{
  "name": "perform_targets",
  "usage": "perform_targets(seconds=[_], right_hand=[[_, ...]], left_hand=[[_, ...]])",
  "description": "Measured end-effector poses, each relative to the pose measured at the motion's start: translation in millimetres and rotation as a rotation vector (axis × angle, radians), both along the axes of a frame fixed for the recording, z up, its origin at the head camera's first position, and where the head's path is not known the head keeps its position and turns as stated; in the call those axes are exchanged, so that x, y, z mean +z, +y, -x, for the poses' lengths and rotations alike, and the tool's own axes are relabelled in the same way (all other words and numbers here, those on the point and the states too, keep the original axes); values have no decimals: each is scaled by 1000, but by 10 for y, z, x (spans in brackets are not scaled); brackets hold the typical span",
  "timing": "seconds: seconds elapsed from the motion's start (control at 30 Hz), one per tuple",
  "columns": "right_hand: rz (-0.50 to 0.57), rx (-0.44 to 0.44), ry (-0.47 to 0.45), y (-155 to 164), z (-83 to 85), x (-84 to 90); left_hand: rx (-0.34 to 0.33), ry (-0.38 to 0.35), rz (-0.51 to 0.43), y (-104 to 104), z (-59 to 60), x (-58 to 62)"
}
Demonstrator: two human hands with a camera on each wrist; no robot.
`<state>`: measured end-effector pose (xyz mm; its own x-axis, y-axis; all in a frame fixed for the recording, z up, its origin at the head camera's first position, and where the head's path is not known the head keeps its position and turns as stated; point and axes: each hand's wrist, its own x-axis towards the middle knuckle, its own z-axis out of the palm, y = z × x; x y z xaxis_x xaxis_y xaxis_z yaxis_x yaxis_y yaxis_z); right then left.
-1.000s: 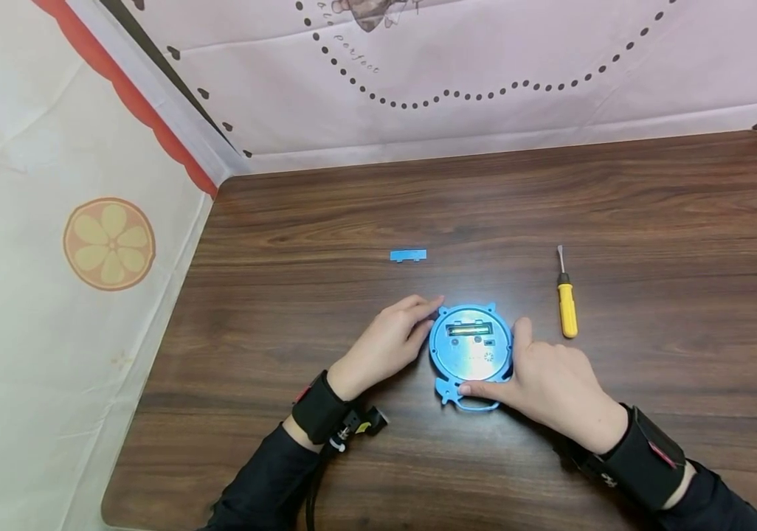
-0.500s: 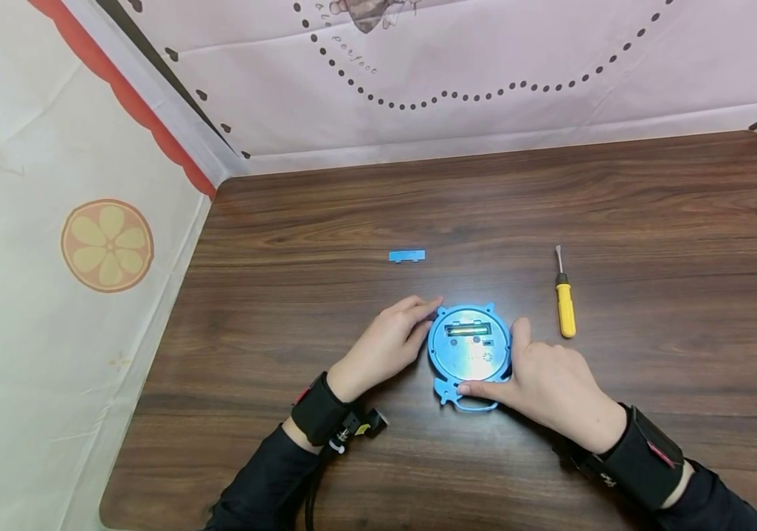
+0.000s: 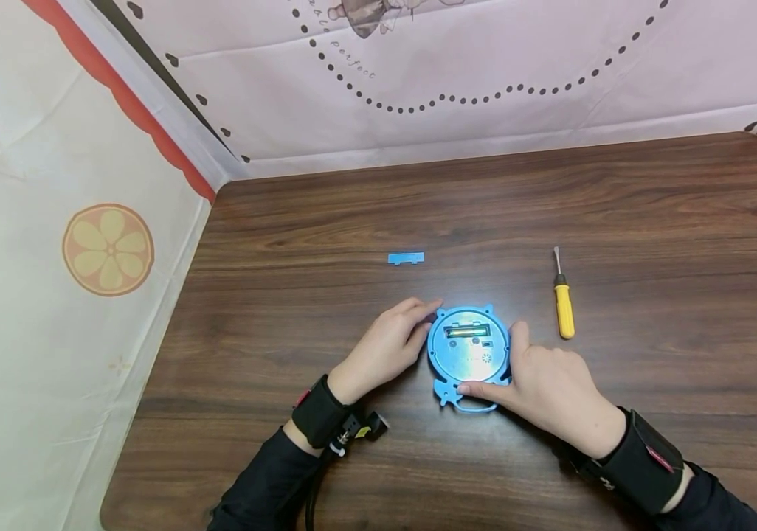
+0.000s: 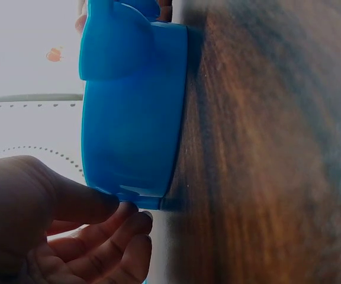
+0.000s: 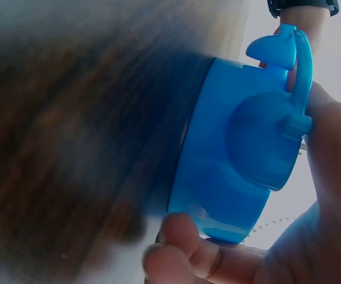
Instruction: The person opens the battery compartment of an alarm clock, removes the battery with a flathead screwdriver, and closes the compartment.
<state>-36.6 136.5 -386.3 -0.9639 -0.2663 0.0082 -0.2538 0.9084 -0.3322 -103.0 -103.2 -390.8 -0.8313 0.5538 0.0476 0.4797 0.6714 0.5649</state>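
Observation:
A round blue plastic alarm clock (image 3: 469, 358) lies back side up on the table, its handle toward me. The battery slot (image 3: 468, 332) in its back is uncovered and has a greenish strip inside, too small to make out. My left hand (image 3: 385, 343) pinches a small foot at the clock's upper left edge between thumb and fingers, as the left wrist view shows. On the other side, my right hand (image 3: 554, 383) grips the clock, thumb across the lower edge and fingers along the right side. A flat blue battery cover (image 3: 406, 258) lies apart, beyond the clock.
A screwdriver (image 3: 564, 306) with a yellow handle lies right of the clock, tip pointing away from me. The brown wooden table (image 3: 285, 236) meets a pale printed cloth (image 3: 485, 74) at the back and a white one (image 3: 33, 332) at the left.

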Motion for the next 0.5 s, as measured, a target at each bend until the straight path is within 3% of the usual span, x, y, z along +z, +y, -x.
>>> perform_targets(seconds=[0.3, 0.5], right_hand=[[-13, 14, 12, 5, -9, 16], [10, 5, -48, 34, 14, 68]], left_hand=[[-2, -1, -5, -6, -4, -10], [3, -26, -27, -13, -6, -8]])
